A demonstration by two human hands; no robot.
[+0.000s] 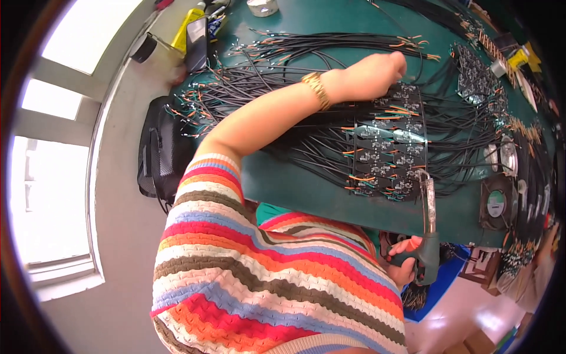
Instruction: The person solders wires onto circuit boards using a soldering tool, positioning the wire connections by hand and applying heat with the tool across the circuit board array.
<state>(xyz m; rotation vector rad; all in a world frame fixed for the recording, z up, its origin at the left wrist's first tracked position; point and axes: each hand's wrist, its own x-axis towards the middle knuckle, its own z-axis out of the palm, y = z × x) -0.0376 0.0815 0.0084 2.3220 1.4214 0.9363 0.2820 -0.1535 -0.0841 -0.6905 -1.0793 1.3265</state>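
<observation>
My left hand (372, 74), with a gold watch on the wrist, reaches across the green table (306, 189) and rests closed on the far end of a row of small black circuit boards (389, 141) with black and orange wires. My right hand (404, 255) sits low at the table's near edge, gripping the dark handle of a glue gun (428, 236) whose clear stick points up toward the nearest boards. My striped knit sleeve fills the lower middle of the view.
Bundles of black wires (265, 71) spread over the table. More circuit boards (474, 74) lie at the far right, a small fan (496, 203) at the right edge. A black bag (159, 153) sits on the floor to the left, and a yellow tool (187, 26) lies at the far end.
</observation>
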